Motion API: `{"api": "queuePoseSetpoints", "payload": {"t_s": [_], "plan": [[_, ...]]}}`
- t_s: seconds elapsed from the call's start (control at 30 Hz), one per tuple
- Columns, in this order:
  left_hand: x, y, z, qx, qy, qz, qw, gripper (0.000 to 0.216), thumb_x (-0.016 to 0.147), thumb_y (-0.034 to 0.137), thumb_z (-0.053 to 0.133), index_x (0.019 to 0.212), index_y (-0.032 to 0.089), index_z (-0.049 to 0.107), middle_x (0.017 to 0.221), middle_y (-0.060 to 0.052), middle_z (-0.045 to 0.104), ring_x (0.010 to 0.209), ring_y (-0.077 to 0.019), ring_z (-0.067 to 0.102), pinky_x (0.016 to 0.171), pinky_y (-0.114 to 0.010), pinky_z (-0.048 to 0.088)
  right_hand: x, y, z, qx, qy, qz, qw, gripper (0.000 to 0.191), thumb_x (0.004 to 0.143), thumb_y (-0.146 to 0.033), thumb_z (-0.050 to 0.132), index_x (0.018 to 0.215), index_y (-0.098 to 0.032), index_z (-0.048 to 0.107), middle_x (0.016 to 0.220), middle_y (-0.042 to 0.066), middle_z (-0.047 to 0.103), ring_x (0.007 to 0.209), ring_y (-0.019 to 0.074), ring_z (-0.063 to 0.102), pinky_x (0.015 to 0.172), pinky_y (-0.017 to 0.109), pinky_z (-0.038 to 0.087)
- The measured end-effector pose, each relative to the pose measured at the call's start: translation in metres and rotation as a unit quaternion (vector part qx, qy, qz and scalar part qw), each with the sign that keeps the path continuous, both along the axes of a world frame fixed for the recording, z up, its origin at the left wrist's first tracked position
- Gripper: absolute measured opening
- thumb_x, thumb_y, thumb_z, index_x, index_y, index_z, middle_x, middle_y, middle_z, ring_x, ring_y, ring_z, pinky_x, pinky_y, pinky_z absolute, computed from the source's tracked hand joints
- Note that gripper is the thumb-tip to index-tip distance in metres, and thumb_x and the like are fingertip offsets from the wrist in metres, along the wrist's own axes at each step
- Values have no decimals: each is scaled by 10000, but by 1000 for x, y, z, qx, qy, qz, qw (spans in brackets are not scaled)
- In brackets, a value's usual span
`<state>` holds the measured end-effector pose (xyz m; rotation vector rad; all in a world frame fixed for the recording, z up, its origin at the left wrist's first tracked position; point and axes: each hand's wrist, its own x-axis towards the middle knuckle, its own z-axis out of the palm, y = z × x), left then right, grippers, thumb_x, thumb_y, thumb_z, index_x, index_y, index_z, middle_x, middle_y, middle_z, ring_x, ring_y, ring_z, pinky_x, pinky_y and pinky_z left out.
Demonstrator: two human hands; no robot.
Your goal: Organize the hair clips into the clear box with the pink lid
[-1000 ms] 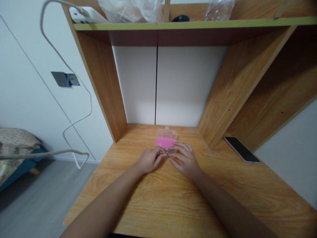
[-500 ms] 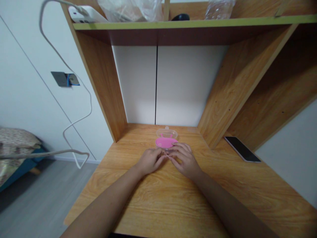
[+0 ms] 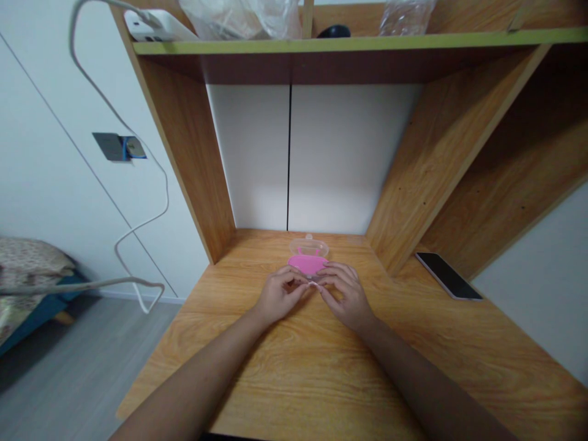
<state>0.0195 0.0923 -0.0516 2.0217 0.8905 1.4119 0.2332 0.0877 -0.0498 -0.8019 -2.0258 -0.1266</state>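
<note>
My left hand (image 3: 278,296) and my right hand (image 3: 348,297) meet low over the desk, thumbs and fingertips pinched. Between them stretches a thin, pale, string-like piece (image 3: 314,283), too small to name, gripped at both ends. Just behind the fingers lies an oval pink case (image 3: 307,264), its near edge partly hidden by my hands. Its clear lid (image 3: 316,246) is hinged back towards the wall.
A phone (image 3: 448,275) lies on the wooden desk (image 3: 294,380) at the right. Overhead runs a shelf (image 3: 358,43) bearing plastic bags and a white power strip (image 3: 158,26). A white cable (image 3: 167,184) hangs at the left.
My fingertips have drawn slightly apart, and the pale piece between them now shows as a short line. My left fingers have shifted a little over the case's near edge.
</note>
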Motion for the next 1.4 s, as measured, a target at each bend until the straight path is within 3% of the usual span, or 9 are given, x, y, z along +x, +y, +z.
{"api": "queuePoseSetpoints", "payload": {"t_s": [0.07,0.2,0.33,0.57,0.87,1.13,1.4], "plan": [[3,3,-2,-49,-55,-1,997,165,833,324,753,811,161,772,891,-98,762,829,-184,684,773,-293,529,1,0,1,0,23,-9,1000,107,887,-195,676,961,-273,674,1058,42,736,1148,271,624,994,493,453],[5,6,-8,-177,-109,1,978,292,763,415,810,849,136,798,806,-102,779,699,-178,688,689,-293,548,2,1,2,-1,50,-15,999,107,886,-188,667,954,-272,673,1042,43,738,1118,270,633,989,497,460],[4,10,-10,-212,-162,8,964,406,651,490,869,800,120,797,771,-104,779,646,-171,684,662,-292,564,2,1,0,-6,55,-20,998,98,893,-191,650,947,-270,672,1034,49,738,1104,273,635,983,508,465],[1,17,-10,-218,-198,40,955,430,600,495,893,779,117,789,801,-114,786,637,-178,699,648,-301,592,2,3,1,-14,55,-32,998,91,899,-186,647,942,-263,672,1021,54,735,1082,274,629,968,518,466],[4,13,-10,-221,-188,23,957,449,601,506,894,790,113,787,799,-113,784,675,-189,704,679,-311,587,3,6,-3,-14,41,-39,998,95,900,-186,642,949,-261,673,1040,49,730,1084,270,629,965,505,464],[2,6,-11,-150,-73,-2,986,278,771,404,806,868,144,807,817,-91,784,612,-127,618,601,-249,484,-1,0,1,-19,-24,-18,999,84,934,-214,612,982,-260,664,1102,54,716,1138,267,607,967,475,449],[-1,4,-8,-105,-32,-38,993,192,834,351,765,911,181,810,940,-102,792,818,-186,721,805,-308,552,0,2,-1,-15,-61,-34,997,83,942,-238,615,995,-265,673,1122,54,716,1161,267,599,981,475,435]]}}
